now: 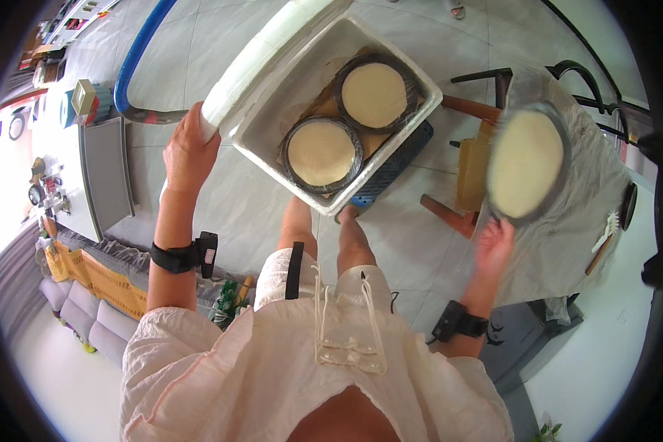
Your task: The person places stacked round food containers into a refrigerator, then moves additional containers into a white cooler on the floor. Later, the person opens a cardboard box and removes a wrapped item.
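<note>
My left hand (pixel 190 152) grips the edge of a white foam lid (pixel 271 55), which stands tilted along the left side of a white foam box (pixel 304 201). Inside the box, a round dark pan (pixel 375 94) and a second round pan (pixel 321 153) each hold a pale, smooth dough-like disc, with cardboard beneath them. What looks like clear film covers the nearer pan's rim. Off to the right, my right hand (pixel 494 246) holds a third pan (pixel 527 163) by its near rim, above a table covered in clear plastic. This pan is blurred and carries a similar pale disc.
A blue plastic piece (pixel 400 160) lies under the box's right side. The plastic-covered table (pixel 541 271) bears a white brush-like tool (pixel 608 232). Wooden chair legs (pixel 447 215) stand beside it. A blue curved tube (pixel 126 72) rises at left, near a white cabinet (pixel 108 177).
</note>
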A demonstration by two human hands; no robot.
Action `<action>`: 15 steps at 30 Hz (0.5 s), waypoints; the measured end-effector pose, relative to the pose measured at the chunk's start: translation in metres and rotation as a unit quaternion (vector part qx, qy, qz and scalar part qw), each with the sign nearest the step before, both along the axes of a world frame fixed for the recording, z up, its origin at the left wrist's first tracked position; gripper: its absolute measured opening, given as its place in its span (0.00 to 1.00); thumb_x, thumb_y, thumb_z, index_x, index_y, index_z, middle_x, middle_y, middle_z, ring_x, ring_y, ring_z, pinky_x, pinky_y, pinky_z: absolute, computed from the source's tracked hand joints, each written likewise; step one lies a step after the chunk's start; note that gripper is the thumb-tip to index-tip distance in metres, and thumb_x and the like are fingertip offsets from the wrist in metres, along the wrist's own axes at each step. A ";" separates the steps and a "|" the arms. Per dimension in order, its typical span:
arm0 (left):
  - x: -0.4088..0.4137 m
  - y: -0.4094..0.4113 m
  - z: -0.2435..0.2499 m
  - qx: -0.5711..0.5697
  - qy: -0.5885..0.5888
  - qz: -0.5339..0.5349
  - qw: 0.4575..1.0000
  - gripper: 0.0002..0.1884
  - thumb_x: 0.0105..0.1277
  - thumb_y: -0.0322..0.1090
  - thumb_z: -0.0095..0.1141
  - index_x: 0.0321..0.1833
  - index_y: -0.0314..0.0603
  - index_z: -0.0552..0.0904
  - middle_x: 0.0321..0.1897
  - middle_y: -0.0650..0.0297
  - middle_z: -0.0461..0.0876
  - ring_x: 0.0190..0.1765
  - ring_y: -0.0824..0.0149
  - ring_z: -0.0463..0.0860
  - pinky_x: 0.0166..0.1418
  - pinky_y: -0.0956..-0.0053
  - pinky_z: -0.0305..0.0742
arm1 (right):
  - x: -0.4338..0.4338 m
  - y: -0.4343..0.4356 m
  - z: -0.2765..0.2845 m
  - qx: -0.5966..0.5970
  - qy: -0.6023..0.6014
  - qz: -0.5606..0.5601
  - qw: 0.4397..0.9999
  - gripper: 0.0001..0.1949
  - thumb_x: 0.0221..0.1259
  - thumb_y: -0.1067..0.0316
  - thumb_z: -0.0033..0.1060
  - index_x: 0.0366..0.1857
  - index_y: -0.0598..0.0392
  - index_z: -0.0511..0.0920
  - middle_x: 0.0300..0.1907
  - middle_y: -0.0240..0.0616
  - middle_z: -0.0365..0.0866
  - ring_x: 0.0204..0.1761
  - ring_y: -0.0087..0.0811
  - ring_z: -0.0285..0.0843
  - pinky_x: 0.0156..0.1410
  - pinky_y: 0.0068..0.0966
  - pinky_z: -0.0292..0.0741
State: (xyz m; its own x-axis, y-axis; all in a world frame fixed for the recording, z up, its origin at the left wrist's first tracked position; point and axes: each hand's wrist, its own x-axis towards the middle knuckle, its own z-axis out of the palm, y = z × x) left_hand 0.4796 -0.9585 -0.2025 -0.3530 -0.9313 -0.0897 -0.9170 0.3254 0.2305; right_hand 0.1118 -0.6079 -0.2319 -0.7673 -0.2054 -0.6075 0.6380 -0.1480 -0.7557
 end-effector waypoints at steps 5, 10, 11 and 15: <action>0.004 -0.014 -0.001 0.007 -0.017 0.000 1.000 0.24 0.53 0.35 0.56 0.55 0.47 0.70 0.43 0.55 0.79 0.47 0.52 0.78 0.47 0.61 0.72 | 0.067 -0.063 -0.096 0.022 -0.117 0.135 0.984 0.06 0.53 0.72 0.58 0.23 0.52 0.71 0.23 0.29 0.71 0.23 0.21 0.68 0.25 0.20 0.67; 0.024 -0.023 -0.017 -0.023 -0.031 -0.025 0.999 0.26 0.53 0.36 0.58 0.57 0.43 0.69 0.44 0.52 0.78 0.47 0.51 0.78 0.49 0.62 0.73 | 0.127 -0.115 -0.200 0.008 -0.172 0.216 0.961 0.05 0.54 0.74 0.56 0.23 0.53 0.71 0.23 0.31 0.72 0.23 0.23 0.70 0.29 0.24 0.73; 0.028 -0.024 -0.021 -0.018 -0.030 -0.025 0.999 0.26 0.53 0.36 0.58 0.57 0.41 0.69 0.45 0.51 0.78 0.47 0.51 0.78 0.49 0.62 0.73 | 0.133 -0.118 -0.220 -0.001 -0.174 0.217 0.961 0.05 0.54 0.74 0.56 0.24 0.53 0.71 0.22 0.31 0.72 0.23 0.23 0.70 0.30 0.24 0.74; 0.029 -0.021 -0.024 -0.009 -0.024 -0.039 0.999 0.27 0.53 0.34 0.59 0.57 0.36 0.69 0.44 0.49 0.78 0.46 0.50 0.78 0.49 0.63 0.73 | 0.147 -0.123 -0.267 0.064 -0.197 0.233 0.950 0.04 0.54 0.73 0.56 0.25 0.57 0.71 0.21 0.34 0.72 0.23 0.27 0.72 0.33 0.28 0.78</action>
State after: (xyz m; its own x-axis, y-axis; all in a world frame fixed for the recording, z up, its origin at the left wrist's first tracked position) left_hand 0.5084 -0.9800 -0.2268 -0.4203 -0.9028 -0.0910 -0.8986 0.4001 0.1801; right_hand 0.2584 -0.7307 -0.4988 -0.3193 -0.3726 -0.8713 0.8490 0.2960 -0.4377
